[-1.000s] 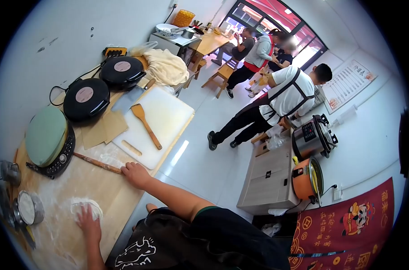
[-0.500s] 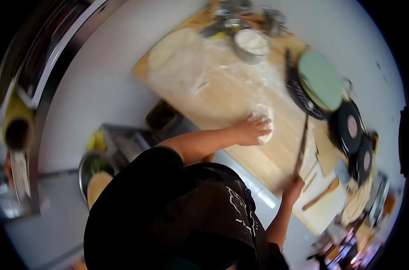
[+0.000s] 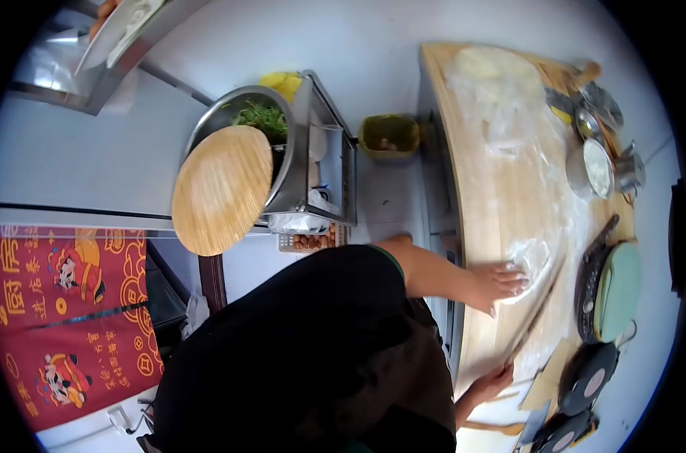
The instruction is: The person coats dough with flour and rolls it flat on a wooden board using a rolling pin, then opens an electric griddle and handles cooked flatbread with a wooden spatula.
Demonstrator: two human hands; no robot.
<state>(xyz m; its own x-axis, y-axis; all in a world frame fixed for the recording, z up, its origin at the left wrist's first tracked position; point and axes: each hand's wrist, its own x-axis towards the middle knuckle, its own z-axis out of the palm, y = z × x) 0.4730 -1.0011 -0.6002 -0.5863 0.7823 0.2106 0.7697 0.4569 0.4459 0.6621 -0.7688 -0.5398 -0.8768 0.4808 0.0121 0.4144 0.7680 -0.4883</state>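
Note:
My left hand [image 3: 494, 287] lies palm down with its fingers stretched out, at the edge of a flat, floured piece of dough [image 3: 530, 258] on the wooden board [image 3: 501, 200]. Nearer to me, my right hand [image 3: 494, 382] is wrapped round one end of a long thin rolling pin [image 3: 535, 315]. The pin slants across the board beside the dough, its far end past my left hand. Toward the board's far left end lie pale rolled dough sheets [image 3: 497, 75]. A metal bowl of flour [image 3: 599, 170] stands along the far edge.
A round green lid [image 3: 618, 291] and black pans [image 3: 588, 385] line the board's far side. To my left a steel basin [image 3: 199, 124] holds greens under a wooden lid [image 3: 222, 189], by a metal rack [image 3: 346, 162]. Another person's hand [image 3: 105, 9] holds a white plate [image 3: 120, 34].
My view has swung left, bringing the basin, rack and red curtain into sight. My left hand stays by the dough, and my right hand keeps hold of the rolling pin.

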